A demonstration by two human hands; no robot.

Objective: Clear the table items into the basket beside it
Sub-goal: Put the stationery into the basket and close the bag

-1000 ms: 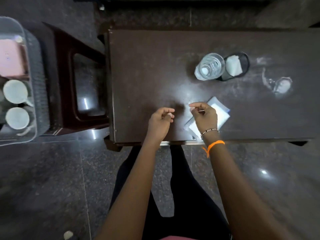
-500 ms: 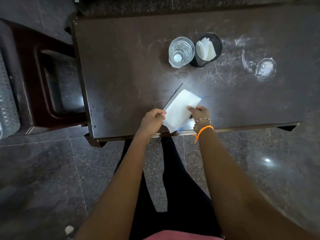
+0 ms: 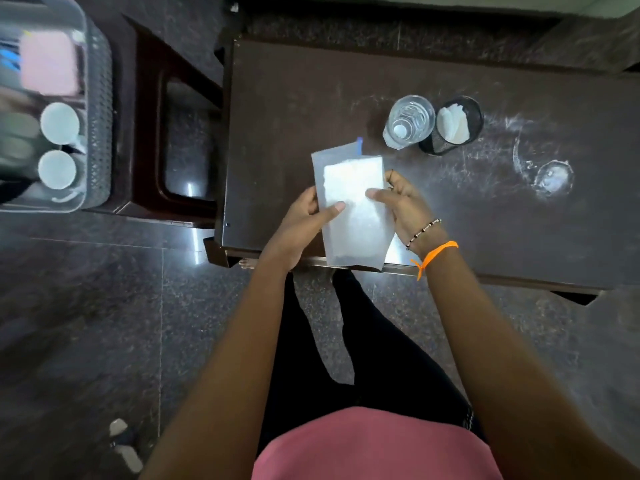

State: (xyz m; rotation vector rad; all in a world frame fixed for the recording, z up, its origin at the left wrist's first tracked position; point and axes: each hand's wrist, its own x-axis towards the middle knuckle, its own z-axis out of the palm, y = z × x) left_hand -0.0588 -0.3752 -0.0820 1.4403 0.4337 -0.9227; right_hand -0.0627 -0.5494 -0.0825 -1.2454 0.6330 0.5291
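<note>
Presently, the clear packet [image 3: 349,209] is held between both hands above the counter's [image 3: 485,209] near edge; left hand [image 3: 301,223] and right hand [image 3: 403,206] each pinch a side.

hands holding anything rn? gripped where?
Both hands hold one clear pouch with white paper inside. Left hand pinches its left edge, right hand its right edge, thumbs on the front.

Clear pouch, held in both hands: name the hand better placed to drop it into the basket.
Left. The basket sits off the table's left end, on the left hand's side. That hand already grips the clear pouch; the right hand would likely have to cross over.
</note>
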